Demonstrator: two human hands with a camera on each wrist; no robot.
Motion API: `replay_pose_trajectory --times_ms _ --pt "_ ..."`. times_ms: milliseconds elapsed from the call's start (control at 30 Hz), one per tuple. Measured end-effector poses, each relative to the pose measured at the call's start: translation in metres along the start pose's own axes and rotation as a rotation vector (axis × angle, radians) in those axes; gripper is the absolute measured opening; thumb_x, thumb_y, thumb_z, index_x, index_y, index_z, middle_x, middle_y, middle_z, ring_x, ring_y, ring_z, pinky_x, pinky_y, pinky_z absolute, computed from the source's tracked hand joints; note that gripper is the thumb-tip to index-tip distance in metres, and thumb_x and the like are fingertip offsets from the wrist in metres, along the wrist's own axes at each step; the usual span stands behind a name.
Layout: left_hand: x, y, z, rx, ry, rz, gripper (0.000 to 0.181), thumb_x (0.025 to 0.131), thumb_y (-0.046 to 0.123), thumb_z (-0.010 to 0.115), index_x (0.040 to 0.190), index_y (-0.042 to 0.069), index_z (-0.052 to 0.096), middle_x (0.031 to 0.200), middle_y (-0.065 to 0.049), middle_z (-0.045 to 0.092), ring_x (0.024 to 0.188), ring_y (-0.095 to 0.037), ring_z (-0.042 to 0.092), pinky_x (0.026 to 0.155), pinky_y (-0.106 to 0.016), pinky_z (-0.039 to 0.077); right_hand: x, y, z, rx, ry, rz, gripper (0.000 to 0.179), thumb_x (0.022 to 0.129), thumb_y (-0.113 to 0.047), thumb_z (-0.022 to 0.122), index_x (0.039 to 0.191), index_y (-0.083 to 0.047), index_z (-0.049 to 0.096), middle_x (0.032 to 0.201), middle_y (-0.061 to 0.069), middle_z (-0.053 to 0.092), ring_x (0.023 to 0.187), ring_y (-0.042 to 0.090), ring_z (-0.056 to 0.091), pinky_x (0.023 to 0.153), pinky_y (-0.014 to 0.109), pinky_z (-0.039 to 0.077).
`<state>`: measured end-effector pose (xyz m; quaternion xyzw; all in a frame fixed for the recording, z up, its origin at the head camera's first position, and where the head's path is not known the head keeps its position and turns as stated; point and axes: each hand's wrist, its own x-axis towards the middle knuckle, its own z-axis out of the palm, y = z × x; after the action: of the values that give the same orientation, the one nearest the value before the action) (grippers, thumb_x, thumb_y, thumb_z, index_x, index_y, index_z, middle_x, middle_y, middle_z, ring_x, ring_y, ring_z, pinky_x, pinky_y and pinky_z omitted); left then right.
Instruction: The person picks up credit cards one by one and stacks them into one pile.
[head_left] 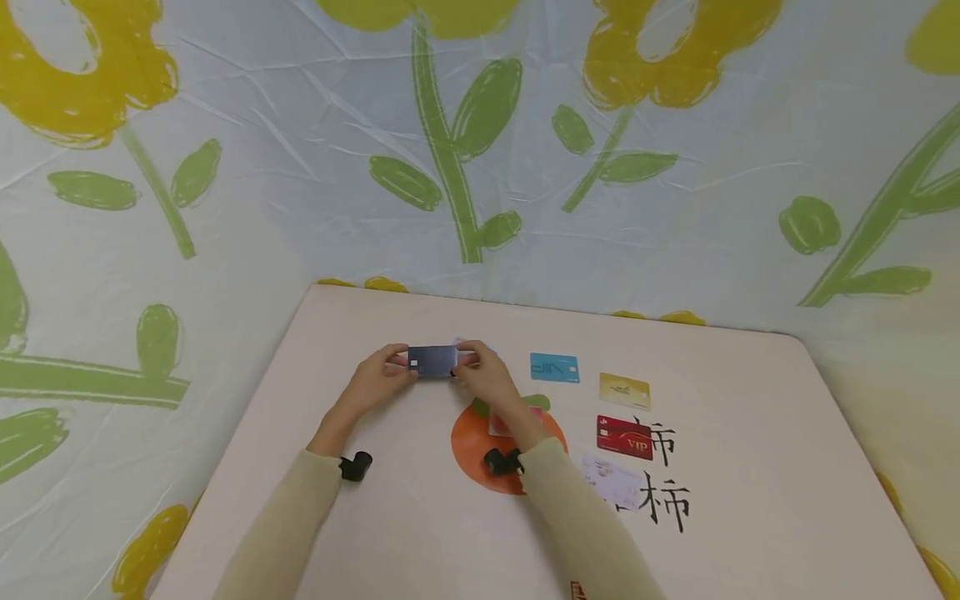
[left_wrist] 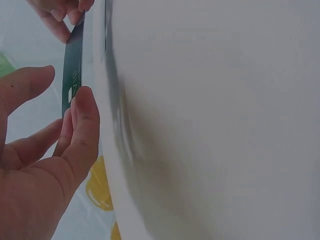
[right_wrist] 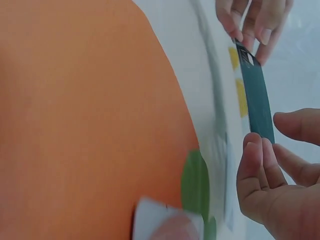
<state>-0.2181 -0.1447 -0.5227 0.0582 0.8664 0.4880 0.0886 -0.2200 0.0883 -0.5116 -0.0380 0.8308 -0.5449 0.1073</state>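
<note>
Both hands hold a dark blue bank card (head_left: 433, 362) with a small pale chip, raised toward the far part of the table. My left hand (head_left: 375, 379) pinches its left end; in the left wrist view the fingertips (left_wrist: 86, 102) lie at the card's edge. At the opposite end, my right hand (head_left: 487, 375) grips the card between thumb and fingers. Seen from the right wrist, the card (right_wrist: 260, 100) stands nearly edge-on between the two hands. Beneath the right wrist, a reddish card (head_left: 501, 423) lies partly covered on the printed orange fruit.
Right of the hands lie a light blue card (head_left: 555, 368), a gold card (head_left: 625, 392), a red VIP card (head_left: 626, 437) and a pale patterned card (head_left: 611, 482). The pale table (head_left: 390, 533) bears printed black characters. A flower-patterned cloth (head_left: 300, 167) rises behind it.
</note>
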Motion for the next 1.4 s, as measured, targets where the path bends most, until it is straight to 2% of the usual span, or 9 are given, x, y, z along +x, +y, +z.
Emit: replay_pose_trajectory --times_ms 233,400,667,833,1100,1267,1400 --pt "-0.007 0.012 0.014 -0.045 -0.034 -0.01 0.063 0.091 0.024 0.074 0.146 0.009 0.049 0.124 -0.012 0.062 0.114 -0.028 0.063 0.096 -0.047 0.049 -0.015 0.004 -0.019 -0.017 0.007 -0.011 0.044 0.096 -0.012 0.067 0.139 -0.011 0.056 0.109 0.01 0.063 0.108 0.031 0.062 0.079 0.037 0.055" --pt "-0.008 0.016 0.023 -0.076 -0.045 0.012 0.063 0.09 0.021 0.075 0.146 0.007 0.049 0.121 -0.011 0.062 0.11 -0.025 0.064 0.092 -0.043 0.052 -0.028 0.006 -0.028 -0.006 0.016 -0.004 0.043 0.096 -0.011 0.066 0.138 -0.011 0.056 0.11 0.01 0.062 0.104 0.029 0.063 0.076 0.036 0.055" --pt "-0.011 0.021 0.04 -0.096 -0.058 0.045 0.06 0.089 0.019 0.076 0.143 0.007 0.053 0.117 -0.009 0.064 0.105 -0.024 0.066 0.089 -0.041 0.053 -0.044 0.016 -0.04 0.046 0.047 0.004 0.042 0.096 -0.009 0.066 0.137 -0.013 0.057 0.108 0.011 0.061 0.099 0.027 0.063 0.081 0.039 0.057" --pt "-0.014 0.025 0.051 -0.13 -0.076 0.064 0.056 0.089 0.016 0.076 0.14 0.008 0.055 0.114 -0.008 0.065 0.103 -0.022 0.067 0.088 -0.04 0.053 -0.056 0.021 -0.049 0.01 0.074 0.027 0.041 0.096 -0.01 0.067 0.136 -0.014 0.058 0.107 0.01 0.062 0.1 0.027 0.062 0.082 0.038 0.056" --pt "-0.02 0.037 0.067 -0.157 -0.134 0.103 0.057 0.089 0.017 0.076 0.141 0.007 0.055 0.115 -0.008 0.064 0.105 -0.024 0.067 0.09 -0.041 0.053 -0.075 0.031 -0.066 0.012 0.091 0.047 0.042 0.094 -0.012 0.068 0.135 -0.013 0.058 0.109 0.011 0.062 0.1 0.029 0.063 0.085 0.042 0.055" --pt "-0.021 0.041 0.076 -0.156 -0.171 0.111 0.058 0.089 0.021 0.076 0.142 0.008 0.054 0.117 -0.008 0.063 0.106 -0.023 0.066 0.093 -0.042 0.052 -0.083 0.037 -0.076 -0.011 0.09 0.031 0.044 0.095 -0.012 0.067 0.138 -0.012 0.056 0.109 0.011 0.062 0.099 0.028 0.063 0.083 0.04 0.056" --pt "-0.02 0.045 0.083 -0.156 -0.195 0.134 0.058 0.09 0.021 0.075 0.141 0.007 0.054 0.116 -0.008 0.064 0.106 -0.023 0.067 0.094 -0.042 0.051 -0.091 0.039 -0.082 -0.011 0.091 0.053 0.045 0.095 -0.012 0.067 0.139 -0.012 0.056 0.111 0.011 0.062 0.1 0.028 0.063 0.084 0.039 0.055"
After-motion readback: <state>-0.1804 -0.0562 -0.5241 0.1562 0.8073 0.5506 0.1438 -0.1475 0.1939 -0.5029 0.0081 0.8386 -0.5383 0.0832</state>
